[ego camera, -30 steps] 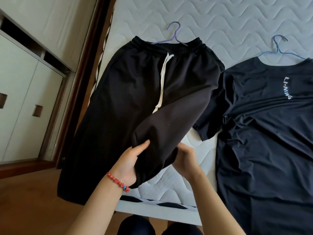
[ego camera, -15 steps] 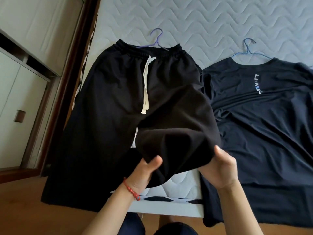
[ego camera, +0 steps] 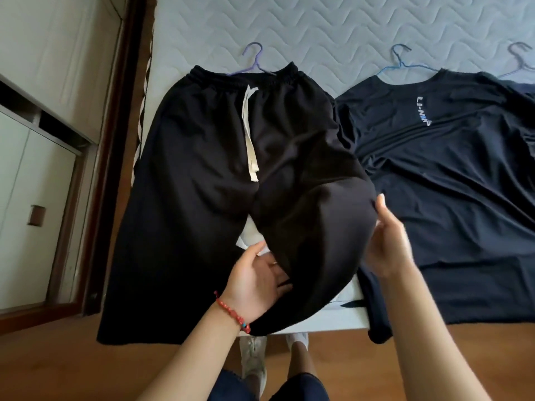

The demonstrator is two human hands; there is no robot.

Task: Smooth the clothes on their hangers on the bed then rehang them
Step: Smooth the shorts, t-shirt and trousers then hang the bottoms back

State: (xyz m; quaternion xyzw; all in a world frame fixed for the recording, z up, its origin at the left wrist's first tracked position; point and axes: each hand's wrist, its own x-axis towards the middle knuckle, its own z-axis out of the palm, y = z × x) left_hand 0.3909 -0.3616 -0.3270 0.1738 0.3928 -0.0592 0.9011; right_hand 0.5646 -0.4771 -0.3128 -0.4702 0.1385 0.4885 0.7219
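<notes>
Head view: black drawstring pants [ego camera: 202,175] lie on the quilted mattress [ego camera: 347,33], waistband up top on a purple hanger [ego camera: 252,62], white drawstring [ego camera: 251,134] running down the front. The pants' left leg lies flat and hangs off the mattress edge toward the wood floor [ego camera: 58,366]. The other leg is lifted between my hands. My left hand [ego camera: 257,282] is palm up under that leg's inner edge, thumb on top of the cloth, fingers under it and partly hidden, so it reads as a loose grip on the fabric. Red bead bracelet [ego camera: 231,312] on that wrist. My right hand [ego camera: 388,241] is at the leg's outer edge, thumb up against the fabric, fingers behind the cloth; I cannot tell if they actually clamp it or only press.

Just beside the pants, right, a dark navy T-shirt [ego camera: 448,183] lies flat on a blue hanger [ego camera: 401,60], chest lettering visible, hem hanging over the mattress edge. The pants leg overlaps the shirt's near sleeve. A third hanger [ego camera: 519,59] and another dark garment show at the far right edge, cut off. White wardrobe doors [ego camera: 31,183] at left, beyond a dark wooden bed frame [ego camera: 115,140]. My feet in pale shoes [ego camera: 254,363] show at the bottom.
</notes>
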